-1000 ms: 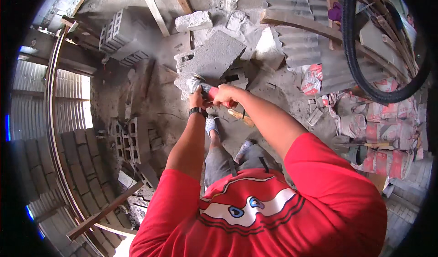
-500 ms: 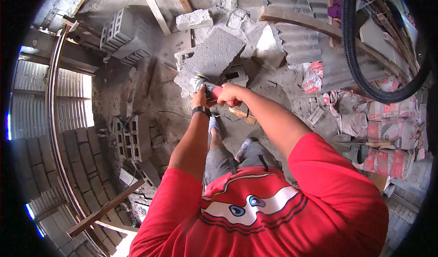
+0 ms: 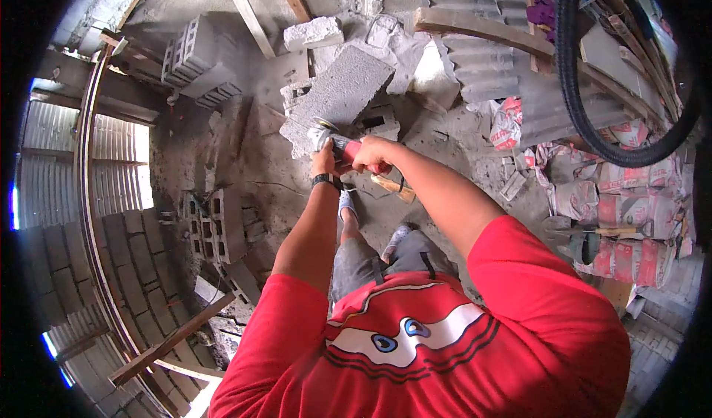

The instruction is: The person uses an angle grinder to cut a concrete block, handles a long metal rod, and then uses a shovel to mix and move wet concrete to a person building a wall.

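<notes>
Dusty floor [image 3: 445,177] | left fingers [image 3: 324,155], right fingers [image 3: 365,158] curled round red grinder [image 3: 348,149] | seemingly touching slab [image 3: 341,88] | grip unchanged

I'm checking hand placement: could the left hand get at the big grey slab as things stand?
Probably not freely: the left hand looks close to the grey slab, but it is gripping the red-and-grey power tool, whose head lies between that hand and the slab.
</notes>
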A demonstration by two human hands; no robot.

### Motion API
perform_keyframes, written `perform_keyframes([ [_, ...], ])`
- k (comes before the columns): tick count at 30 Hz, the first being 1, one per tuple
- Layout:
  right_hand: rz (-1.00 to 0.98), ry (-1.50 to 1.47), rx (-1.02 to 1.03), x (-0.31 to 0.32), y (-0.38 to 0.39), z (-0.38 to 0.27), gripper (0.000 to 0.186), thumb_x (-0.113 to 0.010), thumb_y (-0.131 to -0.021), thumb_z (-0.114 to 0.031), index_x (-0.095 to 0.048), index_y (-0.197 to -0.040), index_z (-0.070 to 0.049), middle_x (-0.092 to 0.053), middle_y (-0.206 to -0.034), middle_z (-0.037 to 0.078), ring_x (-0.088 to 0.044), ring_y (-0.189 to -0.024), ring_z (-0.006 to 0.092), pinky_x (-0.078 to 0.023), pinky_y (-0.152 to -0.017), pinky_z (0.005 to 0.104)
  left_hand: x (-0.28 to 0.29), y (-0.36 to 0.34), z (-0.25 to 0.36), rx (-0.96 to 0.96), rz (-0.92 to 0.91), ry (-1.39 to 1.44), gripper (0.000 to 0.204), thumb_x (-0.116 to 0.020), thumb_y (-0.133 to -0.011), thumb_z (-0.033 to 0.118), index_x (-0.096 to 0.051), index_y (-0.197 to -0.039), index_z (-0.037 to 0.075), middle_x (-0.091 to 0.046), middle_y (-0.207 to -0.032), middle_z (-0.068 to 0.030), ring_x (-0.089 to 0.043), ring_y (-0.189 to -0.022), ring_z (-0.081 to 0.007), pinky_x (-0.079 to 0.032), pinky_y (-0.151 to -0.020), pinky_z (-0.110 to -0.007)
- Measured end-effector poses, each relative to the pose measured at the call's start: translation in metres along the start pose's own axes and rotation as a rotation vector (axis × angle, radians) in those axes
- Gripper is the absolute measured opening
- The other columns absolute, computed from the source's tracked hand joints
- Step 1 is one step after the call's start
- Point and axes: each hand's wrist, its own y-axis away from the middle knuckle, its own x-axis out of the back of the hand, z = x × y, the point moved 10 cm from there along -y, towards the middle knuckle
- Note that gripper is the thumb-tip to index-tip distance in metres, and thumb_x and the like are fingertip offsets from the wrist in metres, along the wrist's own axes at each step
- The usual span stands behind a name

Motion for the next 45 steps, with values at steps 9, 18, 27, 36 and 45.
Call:
perform_keyframes([
  [9,-0.046,0.031,0.024,-0.008,0.009,0.001,0.022,-0.073,-0.061,-0.015,-0.062,-0.069,0.001,-0.06,-0.06,0.015,-0.057,-0.047,0.0239,-0.049,-0.043,0.0416,0.0,0.009,0.001,-0.002,-0.053,0.033,0.061,-0.063,-0.089,0.035,-0.033,-0.124,-0.004,-0.058,-0.098,-0.0244,-0.067,-0.073,-0.0397,-0.059,-0.056,-0.058],
  [18,-0.049,0.01,-0.005,-0.006,-0.004,0.022,0.023,-0.074,-0.061,-0.018,-0.064,-0.071,0.0,-0.059,-0.061,0.013,-0.057,-0.047,0.0233,-0.049,-0.043,0.0409,-0.014,0.004,-0.012,0.017,-0.073,0.045,0.061,-0.065,-0.088,0.034,-0.034,-0.124,-0.005,-0.058,-0.097,-0.0245,-0.067,-0.07,-0.0383,-0.059,-0.054,-0.057],
  [27,-0.015,0.002,-0.01,0.005,0.006,0.028,0.021,-0.074,-0.063,-0.017,-0.065,-0.074,-0.001,-0.059,-0.061,0.012,-0.057,-0.048,0.022,-0.049,-0.045,0.0402,-0.029,0.017,-0.01,-0.022,-0.097,0.052,0.058,-0.064,-0.088,0.035,-0.035,-0.12,-0.003,-0.056,-0.096,-0.0233,-0.067,-0.069,-0.0394,-0.059,-0.054,-0.059],
  [36,-0.045,-0.011,0.006,-0.001,0.018,0.021,0.022,-0.074,-0.063,-0.014,-0.063,-0.073,0.002,-0.06,-0.063,0.013,-0.058,-0.049,0.0225,-0.051,-0.044,0.0402,-0.013,0.0,-0.022,0.028,-0.101,-0.006,0.067,-0.063,-0.089,0.038,-0.027,-0.127,-0.003,-0.054,-0.103,-0.0292,-0.067,-0.069,-0.0418,-0.058,-0.055,-0.06],
  [45,-0.031,0.002,0.017,-0.001,0.014,0.032,0.024,-0.076,-0.06,-0.013,-0.062,-0.071,0.003,-0.062,-0.064,0.014,-0.06,-0.05,0.0238,-0.053,-0.045,0.041,-0.026,0.026,-0.017,-0.011,-0.082,0.017,0.068,-0.063,-0.089,0.036,-0.025,-0.129,-0.002,-0.051,-0.111,-0.0298,-0.067,-0.073,-0.0426,-0.059,-0.056,-0.059],
])
